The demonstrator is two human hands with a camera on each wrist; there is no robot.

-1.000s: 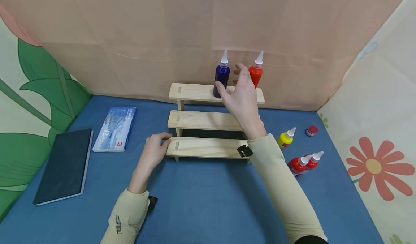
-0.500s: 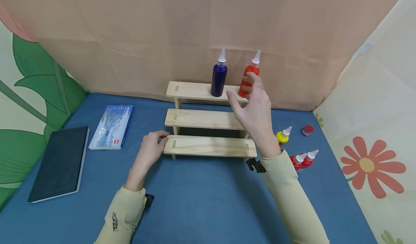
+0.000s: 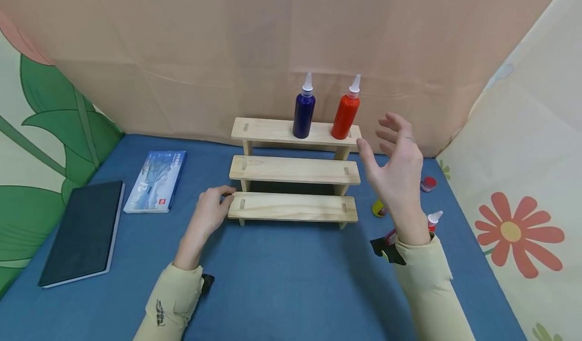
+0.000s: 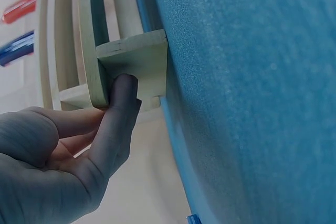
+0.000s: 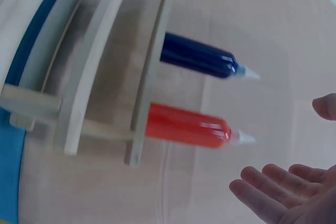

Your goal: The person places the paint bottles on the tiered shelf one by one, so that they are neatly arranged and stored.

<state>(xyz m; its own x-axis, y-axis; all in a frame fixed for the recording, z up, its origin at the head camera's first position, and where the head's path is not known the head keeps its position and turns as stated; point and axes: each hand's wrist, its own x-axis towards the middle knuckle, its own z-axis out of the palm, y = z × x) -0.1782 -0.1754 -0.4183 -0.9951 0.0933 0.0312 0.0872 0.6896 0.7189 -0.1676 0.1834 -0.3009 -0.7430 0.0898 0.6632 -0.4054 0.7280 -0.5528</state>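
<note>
A three-step wooden shelf [image 3: 291,207] stands on the blue cloth. My left hand [image 3: 211,212] pinches the left end of its lowest board; in the left wrist view a finger [image 4: 125,90] lies under that board. On the top step stand a dark blue squeeze bottle [image 3: 304,113] and, to its right, a red squeeze bottle [image 3: 346,116], both upright with white pointed caps. My right hand [image 3: 397,172] is in the air right of the shelf, fingers spread and holding nothing. The right wrist view shows its fingers apart from the red bottle [image 5: 186,125].
Behind the right forearm, partly hidden, are a yellow bottle [image 3: 378,208], a red bottle with a white cap [image 3: 433,221] and a small red-lidded jar [image 3: 428,184]. At left lie a blue-white box [image 3: 155,182] and a dark notebook [image 3: 82,234]. A beige backdrop [image 3: 182,53] rises behind.
My right hand has moved from between the two top-step bottles, round the red one, to the right and away from it. The red bottle stays on the step. My left hand keeps its place.
</note>
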